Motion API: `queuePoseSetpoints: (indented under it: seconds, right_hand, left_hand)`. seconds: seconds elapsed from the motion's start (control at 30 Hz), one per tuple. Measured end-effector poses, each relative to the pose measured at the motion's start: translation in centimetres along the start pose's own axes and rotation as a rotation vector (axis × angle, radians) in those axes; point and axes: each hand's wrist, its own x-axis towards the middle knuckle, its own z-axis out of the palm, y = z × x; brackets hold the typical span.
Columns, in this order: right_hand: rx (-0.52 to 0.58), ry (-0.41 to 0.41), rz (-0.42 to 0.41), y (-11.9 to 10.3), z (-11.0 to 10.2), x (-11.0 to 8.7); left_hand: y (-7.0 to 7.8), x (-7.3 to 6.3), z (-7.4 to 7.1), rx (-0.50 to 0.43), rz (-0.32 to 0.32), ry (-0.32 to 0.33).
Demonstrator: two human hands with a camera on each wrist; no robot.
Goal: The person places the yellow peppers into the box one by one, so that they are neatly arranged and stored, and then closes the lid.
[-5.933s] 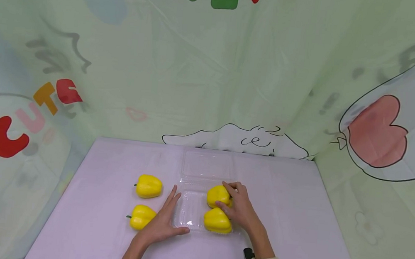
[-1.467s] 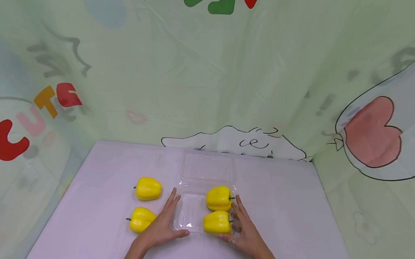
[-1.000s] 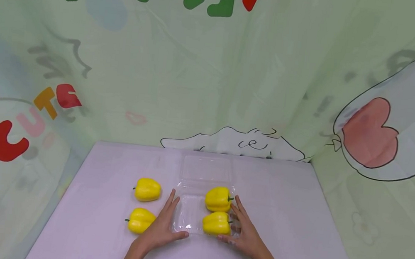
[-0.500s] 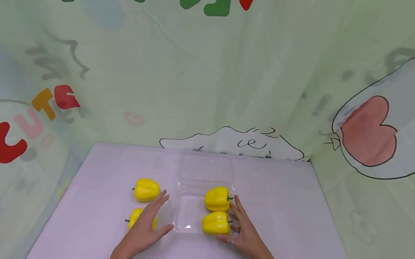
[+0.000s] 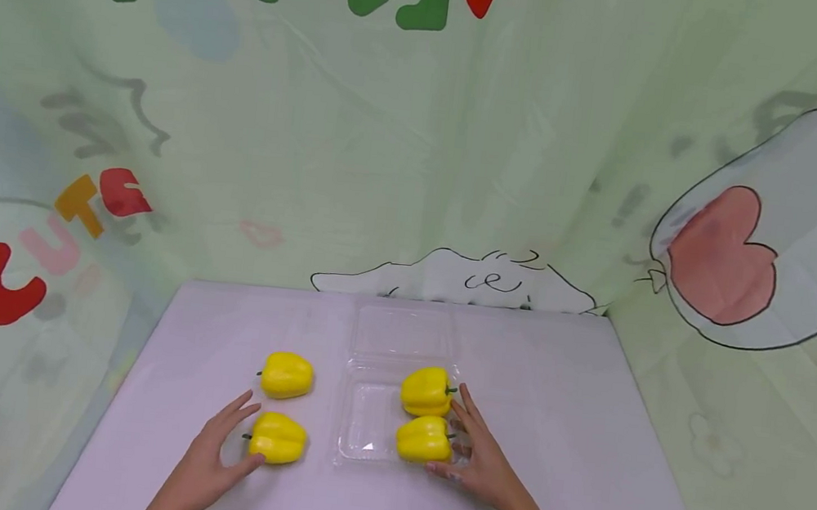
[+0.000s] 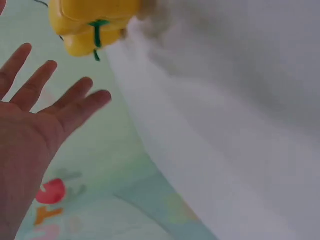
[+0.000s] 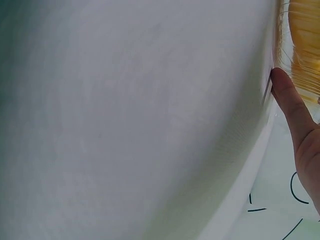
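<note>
Two yellow bell peppers sit one behind the other in the right half of a clear plastic clamshell box (image 5: pixel 372 420): a rear pepper (image 5: pixel 427 391) and a front pepper (image 5: pixel 424 439). My right hand (image 5: pixel 483 458) rests against the box's right side, thumb at the front corner. In the right wrist view a finger (image 7: pixel 292 102) touches the box's edge. Left of the box lie another rear pepper (image 5: pixel 288 376) and front pepper (image 5: pixel 277 439), stems pointing left. My left hand (image 5: pixel 207 459) is spread beside that front pepper's stem end, holding nothing. The left wrist view shows the fingers apart from a pepper (image 6: pixel 95 22).
The clear lid (image 5: pixel 403 332) lies folded back behind the box. A pale lilac cloth covers the table (image 5: pixel 538 366). Printed green curtains (image 5: pixel 419 141) hang behind and at both sides.
My left hand has left the box's left side and moved left, past the front loose pepper to its stem side. Earlier my right hand was on the rear boxed pepper; now it rests at the box's side.
</note>
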Motion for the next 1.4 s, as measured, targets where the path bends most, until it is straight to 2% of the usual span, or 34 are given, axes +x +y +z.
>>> queuePoseSetpoints:
  seconds: [0.1, 0.27, 0.37, 0.5, 0.93, 1.1, 1.4]
  right_hand:
    - [0.000, 0.000, 0.001, 0.0, 0.0, 0.0]
    - [0.004, 0.000, 0.001, 0.1, 0.0, 0.0]
    - [0.010, -0.005, -0.004, 0.1, 0.1, 0.0]
    - [0.020, -0.007, -0.007, 0.0, 0.1, 0.0]
    - [0.019, -0.006, 0.005, 0.3, 0.2, 0.2]
    - [0.024, -0.006, 0.006, 0.3, 0.2, 0.2]
    - [0.031, -0.007, 0.002, 0.4, 0.2, 0.2]
  left_hand:
    - [-1.2, 0.0, 0.3, -0.102, -0.070, -0.035]
    - [-2.5, 0.3, 1.9, -0.263, -0.124, -0.042]
    - [-2.9, 0.3, 2.6, -0.268, -0.151, -0.019]
    - [-2.9, 0.3, 2.9, -0.258, -0.171, 0.003]
    - [-3.1, 0.4, 4.3, -0.367, -0.205, 0.050]
    - [-2.9, 0.3, 4.4, -0.374, -0.236, 0.049]
    - [-2.7, 0.4, 4.2, -0.353, -0.257, 0.050]
